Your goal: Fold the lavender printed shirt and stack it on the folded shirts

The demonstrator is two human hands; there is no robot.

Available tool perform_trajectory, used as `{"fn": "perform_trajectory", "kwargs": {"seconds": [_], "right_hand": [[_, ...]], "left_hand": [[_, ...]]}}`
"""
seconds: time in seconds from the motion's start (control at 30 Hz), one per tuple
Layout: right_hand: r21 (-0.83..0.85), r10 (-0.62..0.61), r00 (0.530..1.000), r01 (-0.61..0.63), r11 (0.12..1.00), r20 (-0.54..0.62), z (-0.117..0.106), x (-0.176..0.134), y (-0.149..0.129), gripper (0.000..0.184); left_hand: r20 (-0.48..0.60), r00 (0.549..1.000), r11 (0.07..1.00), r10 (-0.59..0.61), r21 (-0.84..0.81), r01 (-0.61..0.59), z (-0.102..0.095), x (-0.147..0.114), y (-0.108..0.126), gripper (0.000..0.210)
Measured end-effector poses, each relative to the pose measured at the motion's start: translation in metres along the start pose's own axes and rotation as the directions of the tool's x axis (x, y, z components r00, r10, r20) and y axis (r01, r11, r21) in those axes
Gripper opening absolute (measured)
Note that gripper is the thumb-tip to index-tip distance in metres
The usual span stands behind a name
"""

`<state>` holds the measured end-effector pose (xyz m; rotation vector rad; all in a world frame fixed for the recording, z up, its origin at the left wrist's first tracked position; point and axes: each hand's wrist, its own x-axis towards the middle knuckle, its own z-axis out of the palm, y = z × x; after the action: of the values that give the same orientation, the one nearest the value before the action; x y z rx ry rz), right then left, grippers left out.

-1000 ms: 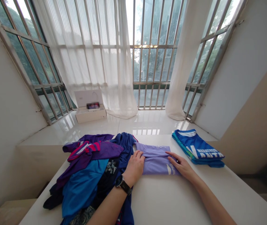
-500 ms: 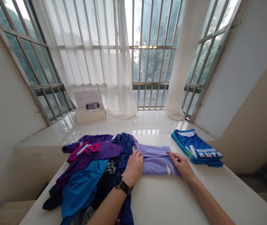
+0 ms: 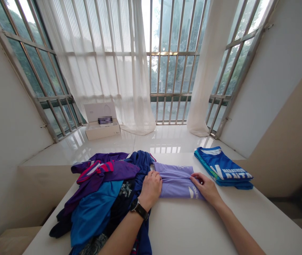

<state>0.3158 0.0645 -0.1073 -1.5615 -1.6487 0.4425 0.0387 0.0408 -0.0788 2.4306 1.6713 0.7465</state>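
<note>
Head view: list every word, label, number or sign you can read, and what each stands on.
"MARATHON": folded blue shirt; the larger letters beneath are cut off.
Perhaps "NING", sideways: lavender garment, beside a white emblem.
Too small or blurred: marks on the white box, black cloth, watch.

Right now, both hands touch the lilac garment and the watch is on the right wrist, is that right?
Not quite: the head view shows the watch on the wrist of the left hand, not the right hand. Both do touch the lilac garment.
</note>
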Motion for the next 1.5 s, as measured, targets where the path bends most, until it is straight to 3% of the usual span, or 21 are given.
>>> {"fn": "perform_trajectory", "kwargs": {"seconds": [0.33,0.5,0.6,0.73,0.83,0.93,1.1,1.2,1.3,1.37,1.43,1.47,1.5], "right_hand": [[-0.026,-0.037,0.999,0.036,0.999,-0.038,-0.004,0.003,0.003,0.057],[-0.043,-0.056,0.998,0.056,0.998,-0.008,-0.005,0.001,-0.001,0.05],[-0.065,-0.07,0.998,0.07,0.995,0.005,-0.006,0.0,-0.004,0.05],[-0.128,-0.144,0.988,0.135,0.983,-0.063,-0.007,-0.003,-0.007,0.048],[-0.147,-0.27,0.957,0.255,0.956,-0.1,-0.006,-0.006,-0.011,0.039],[-0.13,-0.328,0.944,0.323,0.938,-0.024,-0.004,-0.007,-0.013,0.031],[-0.136,-0.212,0.973,0.223,0.965,0.094,-0.005,-0.009,-0.019,0.029],[-0.122,-0.155,0.972,0.178,0.976,0.176,-0.008,-0.018,-0.038,0.031],[-0.019,-0.103,0.909,0.12,0.993,0.404,-0.014,-0.035,-0.068,0.034],[0.111,-0.074,0.78,0.006,0.994,0.622,-0.021,-0.045,-0.087,0.037],[0.224,-0.095,0.653,-0.118,0.967,0.751,-0.027,-0.047,-0.098,0.041],[0.263,-0.114,0.644,-0.14,0.955,0.756,-0.029,-0.044,-0.1,0.041],[0.283,-0.131,0.678,-0.119,0.952,0.723,-0.03,-0.038,-0.099,0.04]], "left_hand": [[0.013,0.998,0.998,-0.055,0.042,0.054,-0.005,0.001,0.0,0.015],[-0.058,0.983,0.985,0.172,0.006,-0.172,-0.006,-0.001,0.014,0.018],[0.0,0.951,0.951,0.31,-0.02,-0.309,-0.001,-0.007,0.022,0.033],[0.14,0.936,0.945,0.324,-0.014,-0.326,0.01,-0.014,0.021,0.046],[0.165,0.936,0.949,0.312,0.001,-0.316,0.014,-0.015,0.018,0.044],[0.159,0.935,0.947,0.316,0.004,-0.321,0.012,-0.013,0.016,0.041],[0.141,0.951,0.957,0.275,0.053,-0.284,0.007,-0.012,0.015,0.042],[0.086,0.977,0.97,0.193,0.131,-0.203,0.004,-0.008,0.013,0.045],[0.019,0.999,0.985,0.05,0.165,-0.052,-0.001,-0.003,0.012,0.038],[0.027,0.999,0.993,-0.022,0.112,0.019,-0.004,0.0,0.012,0.033],[0.054,0.998,0.999,-0.043,0.007,0.043,-0.008,0.0,0.012,0.03],[0.065,0.997,0.998,-0.033,-0.055,0.036,-0.009,-0.001,0.012,0.03],[0.078,0.997,0.994,-0.005,-0.11,0.014,-0.01,-0.002,0.011,0.03]]}}
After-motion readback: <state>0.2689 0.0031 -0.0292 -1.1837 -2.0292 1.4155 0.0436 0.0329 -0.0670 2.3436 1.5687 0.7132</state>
